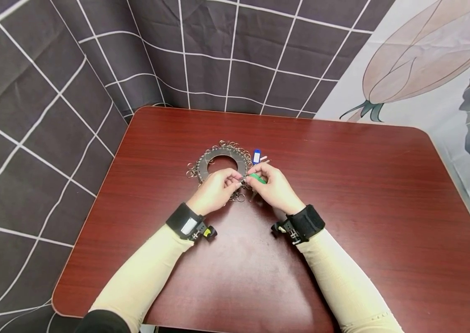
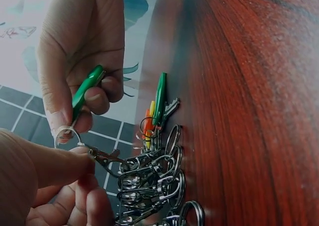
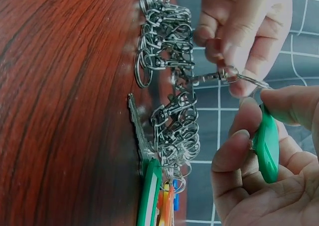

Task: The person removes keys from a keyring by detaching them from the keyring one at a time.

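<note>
Left hand (image 1: 214, 190) sits just left of the tabletop's (image 1: 363, 222) centre line, toward the far edge; thumb and forefinger pinch a metal clasp (image 2: 102, 158) hanging off the dark ring-shaped key holder (image 1: 210, 159), apparently to steady it and keep it lifted off the wood. The holder lies flat on the tabletop, its rim crowded with loose clasps and split rings (image 3: 167, 42). Right hand (image 1: 274, 187) meets the left directly in front of the holder, fingers curled round a green key tag (image 3: 268, 149); the tag's small split ring (image 2: 66, 134) is held against the clasp's tip, presumably to bring the two into line. Other coloured tags (image 3: 159, 198), one blue (image 1: 256, 156), hang at the holder's right side. Open wood runs wide to the right and near edges; the left edge is nearer.
</note>
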Demonstrator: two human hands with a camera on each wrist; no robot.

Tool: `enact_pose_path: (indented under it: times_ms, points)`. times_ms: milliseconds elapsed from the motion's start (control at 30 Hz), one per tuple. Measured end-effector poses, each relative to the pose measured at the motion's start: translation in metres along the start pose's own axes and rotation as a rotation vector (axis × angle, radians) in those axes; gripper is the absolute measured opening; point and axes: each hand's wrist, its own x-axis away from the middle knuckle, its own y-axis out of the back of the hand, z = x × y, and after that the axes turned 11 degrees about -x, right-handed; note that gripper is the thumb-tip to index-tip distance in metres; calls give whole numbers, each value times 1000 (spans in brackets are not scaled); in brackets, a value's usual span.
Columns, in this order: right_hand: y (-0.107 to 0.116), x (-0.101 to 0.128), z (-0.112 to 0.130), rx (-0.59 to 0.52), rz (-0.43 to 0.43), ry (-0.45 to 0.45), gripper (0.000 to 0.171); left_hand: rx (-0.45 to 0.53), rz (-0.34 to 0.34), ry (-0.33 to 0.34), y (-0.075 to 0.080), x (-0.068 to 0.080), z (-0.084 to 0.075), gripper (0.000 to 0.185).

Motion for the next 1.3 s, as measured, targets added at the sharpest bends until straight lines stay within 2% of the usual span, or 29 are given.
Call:
enact_pose_path:
  times_ms: [100, 267, 533, 700, 800, 1033, 1300]
  points:
    - [1, 0, -1, -6, -5, 6, 21, -5, -4, 4, -1, 0, 1, 10]
    - [1, 0, -4, -20, -8, -9, 18, 4, -56, 1, -2, 1, 1, 5]
    - [-2, 1, -8, -17, 42, -17, 13, 89, -153, 14, -5, 0, 2, 8]
    - [-3, 3, -7, -1, 49, -42, 14, 112, -185, 31, -7, 1, 3, 9]
    - [-2, 4, -2, -4, 52, -42, 15, 103, -185, 37, -7, 1, 2, 8]
    - [1, 1, -8, 13, 35, 0, 17, 80, -142, 32, -4, 2, -1, 7]
    - [3, 2, -6, 4, 44, -17, 13, 40, -95, 16, -2, 3, -3, 5]
